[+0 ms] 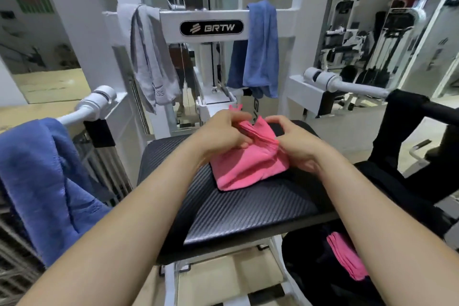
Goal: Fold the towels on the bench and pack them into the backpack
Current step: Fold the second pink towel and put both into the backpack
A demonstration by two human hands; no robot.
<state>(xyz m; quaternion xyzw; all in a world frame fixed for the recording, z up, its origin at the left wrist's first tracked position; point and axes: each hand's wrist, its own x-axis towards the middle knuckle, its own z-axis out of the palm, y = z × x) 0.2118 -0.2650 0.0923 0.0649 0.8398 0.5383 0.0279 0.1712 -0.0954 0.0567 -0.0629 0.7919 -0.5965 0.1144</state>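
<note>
Two hands, left grip (218,131) and right grip (295,146), pinched on pink towel (248,166) at surface (248,208) far edge, squaring its fold.

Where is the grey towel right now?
The grey towel hangs over the left end of the white machine's crossbar, left of the BRTW logo, behind the bench.

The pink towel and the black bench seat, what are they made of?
The pink towel in both hands looks like soft, fuzzy cloth, maybe microfibre: matte, and it bunches into small pleats where the left hand and right hand pinch it. The black bench seat looks like padded vinyl or faux leather, with a woven carbon-style pattern and faint sheen.
</note>
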